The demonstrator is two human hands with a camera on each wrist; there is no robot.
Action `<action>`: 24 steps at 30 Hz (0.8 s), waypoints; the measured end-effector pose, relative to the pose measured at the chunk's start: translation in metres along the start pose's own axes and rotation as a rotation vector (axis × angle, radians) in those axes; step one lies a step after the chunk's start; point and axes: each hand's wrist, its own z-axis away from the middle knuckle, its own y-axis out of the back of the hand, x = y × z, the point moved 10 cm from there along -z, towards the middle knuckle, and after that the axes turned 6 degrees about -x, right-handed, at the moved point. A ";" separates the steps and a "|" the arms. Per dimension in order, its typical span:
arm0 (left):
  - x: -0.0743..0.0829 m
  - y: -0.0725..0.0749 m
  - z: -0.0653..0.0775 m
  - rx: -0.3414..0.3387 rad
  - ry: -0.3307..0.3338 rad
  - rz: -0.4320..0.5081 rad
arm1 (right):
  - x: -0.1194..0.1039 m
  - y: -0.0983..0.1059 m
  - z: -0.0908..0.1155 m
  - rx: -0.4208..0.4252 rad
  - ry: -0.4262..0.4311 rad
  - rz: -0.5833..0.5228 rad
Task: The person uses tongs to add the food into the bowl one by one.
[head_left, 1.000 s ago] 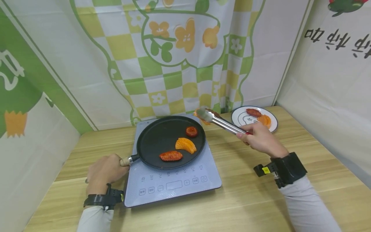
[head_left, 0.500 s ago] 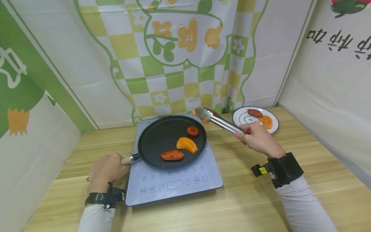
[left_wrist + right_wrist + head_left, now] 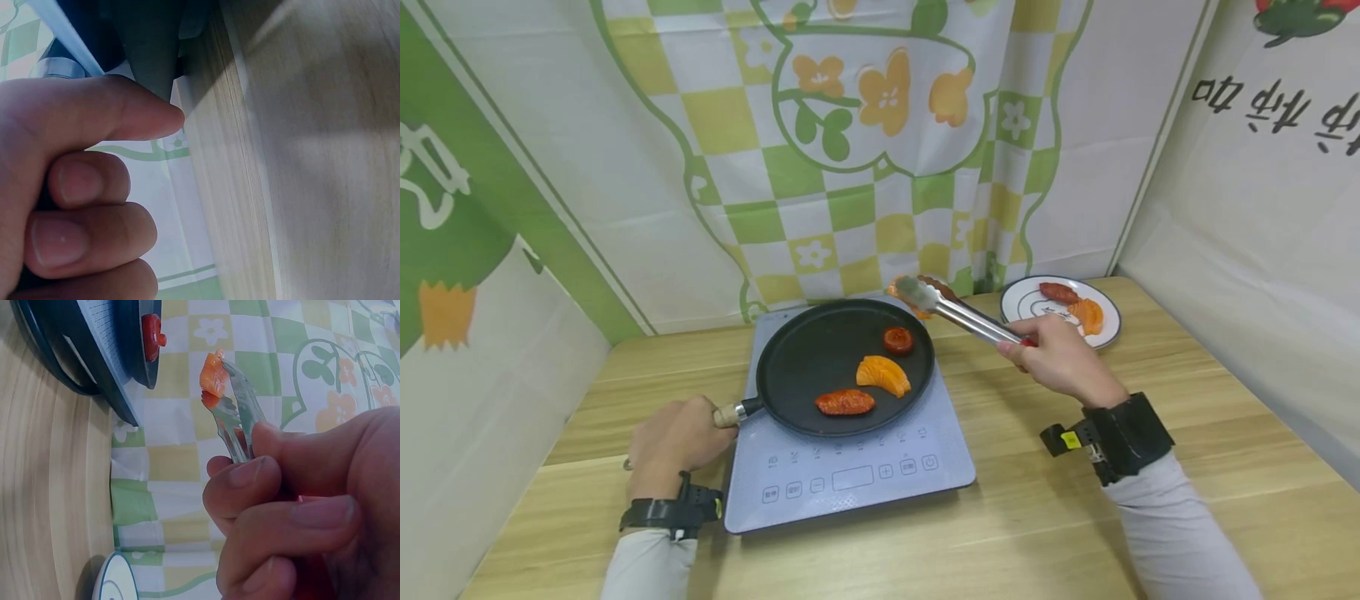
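Note:
My left hand (image 3: 677, 442) grips the wooden-ended handle (image 3: 727, 415) of a flat black frying pan (image 3: 797, 358); its curled fingers show close in the left wrist view. Three pieces of food lie in the pan: a round red one (image 3: 898, 340), an orange ridged slice (image 3: 883, 375) and a scored red sausage-like piece (image 3: 846, 402). With its fingers curled round them, my right hand (image 3: 1063, 358) holds metal tongs (image 3: 973, 321). An orange piece of food (image 3: 214, 375) is pinched in their tips, raised beyond the pan's far right rim. The tongs' red grip is mostly hidden.
Under the pan stands a grey induction cooker (image 3: 850, 500) with touch buttons along its front. A white plate (image 3: 1018, 293) at the back right bears a red sausage-like piece (image 3: 1058, 292) and an orange slice (image 3: 1086, 317). A checked curtain (image 3: 857, 208) hangs behind the wooden table (image 3: 1030, 533).
My right hand has moved a little to the left, bringing the tongs and the orange piece nearer the pan. The left hand keeps its grip on the handle, and the pan stays put.

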 end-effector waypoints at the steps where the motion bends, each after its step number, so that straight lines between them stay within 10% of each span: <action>1: 0.000 0.000 0.000 0.000 0.002 -0.003 | 0.000 0.000 -0.001 -0.001 -0.003 -0.001; 24: -0.001 0.000 -0.001 -0.006 0.013 -0.001 | -0.016 -0.012 -0.016 -0.003 0.031 0.018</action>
